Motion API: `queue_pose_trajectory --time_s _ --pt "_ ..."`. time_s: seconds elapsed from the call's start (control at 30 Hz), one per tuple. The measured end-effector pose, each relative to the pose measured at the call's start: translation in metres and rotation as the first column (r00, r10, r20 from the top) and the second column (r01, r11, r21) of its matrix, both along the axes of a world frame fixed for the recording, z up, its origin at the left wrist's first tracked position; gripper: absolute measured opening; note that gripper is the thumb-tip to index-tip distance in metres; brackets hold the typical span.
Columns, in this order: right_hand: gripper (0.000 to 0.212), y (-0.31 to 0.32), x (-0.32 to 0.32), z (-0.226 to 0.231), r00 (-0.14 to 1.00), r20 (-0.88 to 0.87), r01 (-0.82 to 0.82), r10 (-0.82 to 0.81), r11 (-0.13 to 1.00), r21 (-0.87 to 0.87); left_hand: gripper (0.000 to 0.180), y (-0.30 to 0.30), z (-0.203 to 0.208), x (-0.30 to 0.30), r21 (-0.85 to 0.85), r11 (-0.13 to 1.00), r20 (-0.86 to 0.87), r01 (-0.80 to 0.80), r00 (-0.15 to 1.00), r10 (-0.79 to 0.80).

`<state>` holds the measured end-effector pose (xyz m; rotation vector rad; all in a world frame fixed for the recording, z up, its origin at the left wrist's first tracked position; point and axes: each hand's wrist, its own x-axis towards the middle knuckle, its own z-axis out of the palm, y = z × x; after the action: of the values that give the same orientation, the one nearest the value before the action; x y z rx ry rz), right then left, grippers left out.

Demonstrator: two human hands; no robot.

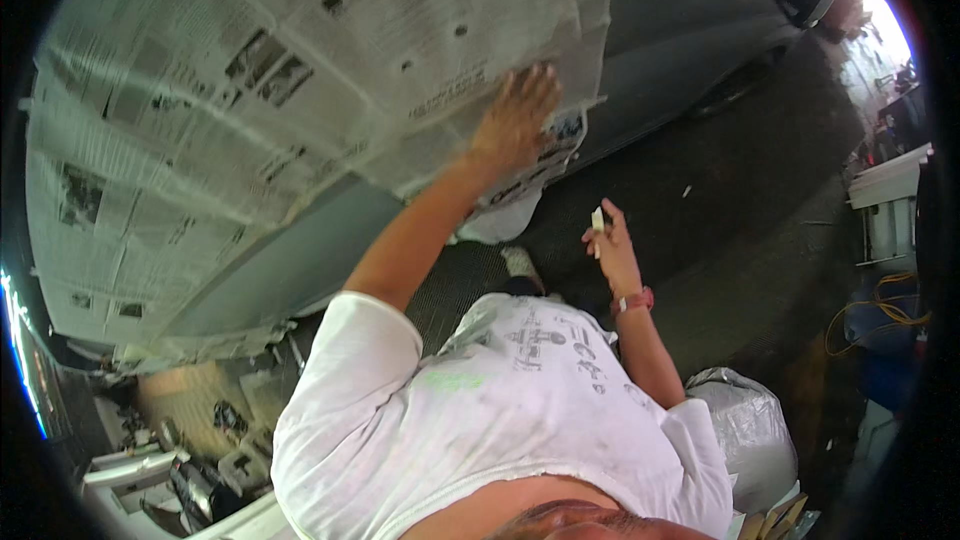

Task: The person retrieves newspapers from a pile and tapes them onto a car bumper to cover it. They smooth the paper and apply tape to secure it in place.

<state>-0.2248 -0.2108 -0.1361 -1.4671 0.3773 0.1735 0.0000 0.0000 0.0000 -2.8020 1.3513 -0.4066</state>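
Your left hand (515, 120) lies flat and open on the newspaper (300, 90), fingers spread, pressing near the sheet's lower right corner. The newspaper is made of several overlapping pages and covers most of the side of a grey car (680, 30); bare bodywork shows beyond the paper's right edge and along the strip beneath it. Your left arm reaches up to it from the shoulder of your white shirt (500, 410).

Your right hand (612, 245) is held apart from the car, lower and to the right, over the dark floor (740, 210). Its fingertips are pinched on a small pale strip, apparently a piece of tape (597, 219), which stands up between thumb and forefinger. A red band (633, 302) sits on that wrist.

A foot in a light shoe (520, 262) shows on the floor just below the newspaper's corner. A silvery wrapped bundle (745, 430) lies beside your right elbow, and yellow cable (885, 315) is coiled at the far right.
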Motion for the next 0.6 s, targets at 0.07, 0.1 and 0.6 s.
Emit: queue_pose_trajectory --time_s 0.07,0.1,0.6 --pt "0.070 -0.006 0.009 0.035 0.982 0.188 0.007 0.007 0.997 -0.071 0.088 -0.016 -0.012 -0.025 -0.270 0.962 -0.313 0.028 0.943 -0.116" --pt "0.075 0.043 -0.010 0.068 0.991 0.128 -0.035 0.037 0.999 -0.015 0.085 0.025 -0.009 -0.057 -0.276 0.959 -0.653 -0.057 0.744 -0.144" --pt "0.092 0.031 0.124 0.169 0.736 0.327 -0.429 0.593 0.782 -0.452 0.027 0.027 0.011 -0.067 -0.613 0.334 -0.788 -0.715 0.583 -0.197"
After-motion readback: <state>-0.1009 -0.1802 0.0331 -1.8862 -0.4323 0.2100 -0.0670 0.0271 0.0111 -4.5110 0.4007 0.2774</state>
